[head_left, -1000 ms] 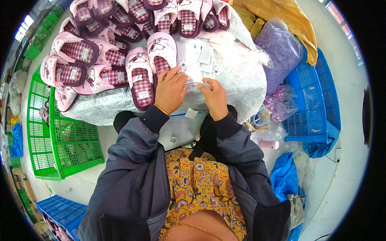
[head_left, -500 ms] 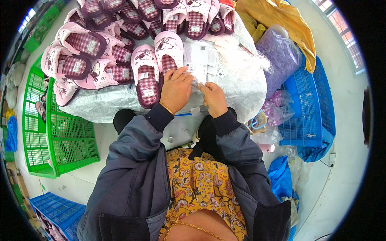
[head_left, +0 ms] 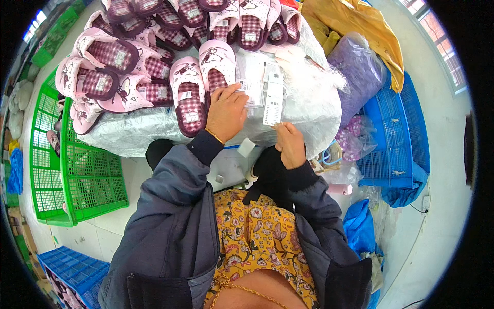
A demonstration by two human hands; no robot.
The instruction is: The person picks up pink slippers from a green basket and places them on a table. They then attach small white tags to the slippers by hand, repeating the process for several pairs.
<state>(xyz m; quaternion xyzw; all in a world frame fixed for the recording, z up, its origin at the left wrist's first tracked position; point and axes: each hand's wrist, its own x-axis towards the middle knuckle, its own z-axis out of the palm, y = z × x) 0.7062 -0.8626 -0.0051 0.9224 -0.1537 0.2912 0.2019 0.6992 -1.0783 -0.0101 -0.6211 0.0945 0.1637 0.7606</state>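
White label strip [head_left: 274,98], long & narrow w/ dark print, just R of ctr in upper half of frame, near-vertical; lower end pinched btwn thumb & fingers of R hand [head_left: 291,146], grip clenched on it. L hand [head_left: 227,113] slightly L of ctr, back up, fingers together, tips by L edge of flat white papers [head_left: 253,96]; can't tell whether grasping or merely pressing. Thin yellow band [head_left: 215,136] round L wrist. Pink slipper pair [head_left: 217,59] w/ plum checked insoles just L of L hand, upper ctr-left, toes toward top of frame, soles down on tabletop [head_left: 314,123] covered in crinkly silvery plastic. More pink slippers [head_left: 105,56] heaped & overlapping, upper L to top ctr. Small white square [head_left: 246,148] below front edge of tabletop, approx. mid-frame. Green crate [head_left: 95,172] at L; blue basket [head_left: 74,262] lower L, pink items inside, too small to tell. Upper R: yellow sheet [head_left: 360,26], then clear bag [head_left: 357,67] w/ purple contents, next to blue crate [head_left: 393,134] at R. Pink roll [head_left: 339,189] R of R sleeve, nr. clear plastic.
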